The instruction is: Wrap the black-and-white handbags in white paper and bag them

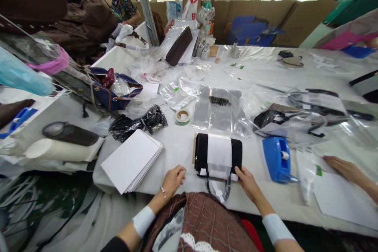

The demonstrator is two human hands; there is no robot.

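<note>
A black handbag lies on the white-covered table, with a white wrap around its middle. Its handle, covered in clear plastic, hangs toward the table's front edge. With thumb and fingers, my right hand grips the bag's lower right corner. My left hand rests to the left of the bag, apart from it, its fingers curled closed and nothing visible in them. Left of that hand is a stack of white boards.
Behind the bag are clear plastic bags and a tape roll. A blue tape dispenser stands to the right. Another person's hand touches a white sheet at far right. A black plastic bundle lies left.
</note>
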